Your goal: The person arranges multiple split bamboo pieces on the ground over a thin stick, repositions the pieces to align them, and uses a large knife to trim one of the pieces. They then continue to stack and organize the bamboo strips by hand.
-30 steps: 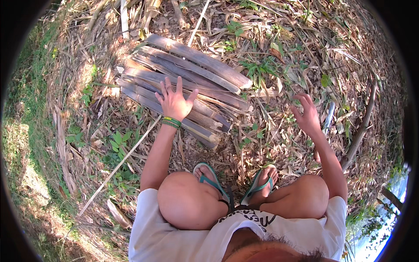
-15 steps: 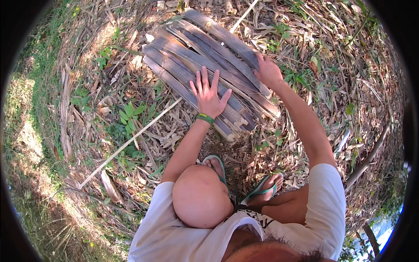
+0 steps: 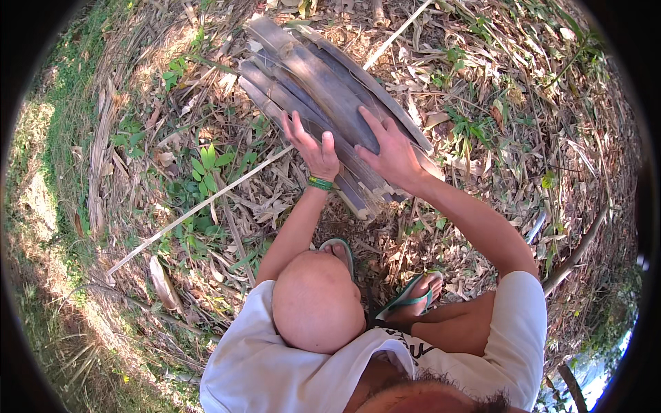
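Note:
A pile of long, grey-brown split bamboo slats (image 3: 275, 89) lies slanting on the leaf litter in front of me. One broad slat (image 3: 323, 82) rests across the top of the others. My right hand (image 3: 395, 153) lies on this slat near its close end, fingers spread and not wrapped round it. At the pile's left edge is my left hand (image 3: 313, 148), turned partly on its side with the fingers apart and a green band at the wrist. Whether its palm touches the slats is hard to make out.
A long thin pale stick (image 3: 200, 206) runs beneath the pile and shows on both sides. Dry leaves (image 3: 475, 227) and green seedlings (image 3: 208, 165) cover the ground. My sandalled feet (image 3: 413, 296) are close behind the pile. A branch (image 3: 578, 251) lies at the right.
My right hand has moved left from the pile's right edge, and a broad slat now lies over the middle. My left hand has shifted slightly left and tilted up from lying flat.

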A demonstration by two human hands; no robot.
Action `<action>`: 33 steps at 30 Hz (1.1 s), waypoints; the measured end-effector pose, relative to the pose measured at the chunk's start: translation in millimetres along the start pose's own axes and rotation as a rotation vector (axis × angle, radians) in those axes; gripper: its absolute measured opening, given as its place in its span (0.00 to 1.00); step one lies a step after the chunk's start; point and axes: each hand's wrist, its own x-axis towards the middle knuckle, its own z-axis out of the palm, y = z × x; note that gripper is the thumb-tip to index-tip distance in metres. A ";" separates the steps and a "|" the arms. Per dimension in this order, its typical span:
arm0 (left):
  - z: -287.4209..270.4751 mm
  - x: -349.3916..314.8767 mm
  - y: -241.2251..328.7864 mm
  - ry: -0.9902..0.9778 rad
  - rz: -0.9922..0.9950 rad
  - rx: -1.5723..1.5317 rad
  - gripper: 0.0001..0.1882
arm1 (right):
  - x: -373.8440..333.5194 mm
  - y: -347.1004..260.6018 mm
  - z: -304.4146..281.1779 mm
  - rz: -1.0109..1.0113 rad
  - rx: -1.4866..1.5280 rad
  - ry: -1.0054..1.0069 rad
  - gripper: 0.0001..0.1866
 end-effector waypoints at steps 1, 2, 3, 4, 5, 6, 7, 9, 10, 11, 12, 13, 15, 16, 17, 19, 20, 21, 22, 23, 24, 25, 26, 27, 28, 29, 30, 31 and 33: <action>-1.4 9.9 4.0 0.011 -0.010 -0.043 0.43 | -3.5 -0.5 10.2 0.030 0.009 -0.059 0.46; -1.2 16.7 9.4 0.030 -0.023 -0.085 0.44 | -6.6 -0.1 19.5 0.014 -0.060 -0.055 0.43; -1.2 20.2 6.4 -0.072 -0.072 0.029 0.45 | -5.4 -3.7 28.4 -0.017 -0.124 -0.055 0.41; 0.6 24.2 3.3 -0.173 -0.121 0.143 0.46 | -4.8 -3.9 32.4 -0.047 -0.187 -0.055 0.39; 0.3 24.1 -3.5 -0.271 -0.178 0.267 0.47 | -1.8 -5.6 30.5 -0.159 -0.228 0.028 0.36; 2.7 20.2 -7.7 -0.319 -0.205 0.429 0.48 | 4.1 -5.0 25.5 -0.271 -0.266 0.112 0.33; -0.7 16.0 -13.4 -0.302 -0.215 0.412 0.47 | 11.7 -3.9 19.7 -0.384 -0.302 0.197 0.30; -0.5 9.3 -14.3 -0.288 -0.227 0.355 0.46 | 32.9 13.3 1.0 -0.221 -0.154 0.211 0.25; 1.1 10.1 -13.5 -0.276 -0.229 0.331 0.45 | 45.7 32.2 -7.7 -0.128 -0.116 0.234 0.26; 2.7 8.5 -14.1 -0.272 -0.236 0.317 0.44 | 54.9 50.8 -13.4 -0.037 -0.074 0.255 0.27; 5.8 7.2 -14.8 -0.266 -0.240 0.305 0.44 | 60.6 72.3 -16.6 0.053 -0.124 0.195 0.28; 9.7 9.7 -14.7 -0.258 -0.237 0.290 0.44 | 66.0 95.7 -19.2 0.140 -0.174 0.142 0.29; 10.1 8.6 -16.9 -0.224 -0.219 0.260 0.43 | 67.8 115.7 -18.3 0.239 -0.195 0.024 0.32; 9.5 7.8 -18.4 -0.207 -0.211 0.246 0.43 | 68.1 119.9 -17.7 0.252 -0.169 -0.033 0.33; 8.4 6.6 -21.6 -0.171 -0.196 0.188 0.43 | 68.7 120.1 -17.0 0.263 -0.143 -0.092 0.34; 8.0 5.5 -26.6 -0.101 -0.160 0.066 0.44 | 69.8 119.2 -15.1 0.191 -0.137 0.004 0.34; 3.6 2.7 -30.8 -0.090 -0.168 0.079 0.45 | 67.5 101.9 -13.7 0.168 -0.147 0.059 0.35; 5.1 2.1 -29.6 -0.084 -0.170 0.075 0.46 | 64.6 94.3 -16.3 0.153 -0.165 0.127 0.35; 7.1 1.5 -27.9 -0.079 -0.171 0.071 0.47 | 64.4 93.1 -17.1 0.091 -0.162 0.176 0.35; 9.1 0.3 -24.4 -0.067 -0.183 0.052 0.46 | 61.1 88.9 -17.4 0.058 -0.147 0.175 0.34; 9.8 -0.2 -21.2 -0.053 -0.194 0.037 0.45 | 55.6 77.5 -18.1 0.022 -0.131 0.172 0.33; 9.8 0.1 -18.7 -0.039 -0.205 0.021 0.44 | 48.8 65.7 -17.4 -0.014 -0.114 0.170 0.33; 8.8 0.4 -22.2 -0.021 -0.204 0.015 0.42 | 41.3 51.0 -16.6 -0.095 -0.096 0.194 0.33; 7.1 -0.8 -29.7 -0.003 -0.204 0.014 0.41 | 33.9 35.6 -12.2 -0.089 -0.118 0.160 0.34; 3.9 -3.0 -37.3 0.016 -0.204 0.014 0.39 | 26.6 20.0 -6.5 -0.085 -0.139 0.126 0.36; 4.9 -1.9 -36.6 0.045 -0.235 0.009 0.38 | 19.1 9.0 -2.9 -0.070 -0.170 0.099 0.37; 8.2 1.4 -32.4 0.069 -0.264 -0.003 0.38 | 11.5 2.0 3.7 -0.037 -0.213 0.064 0.38; 11.4 4.7 -28.4 0.092 -0.293 -0.013 0.38 | 4.9 -2.8 14.7 -0.005 -0.254 0.027 0.40; 15.9 11.2 -21.1 -0.030 -0.385 0.125 0.43 | -3.5 -6.2 35.5 0.013 -0.330 -0.021 0.42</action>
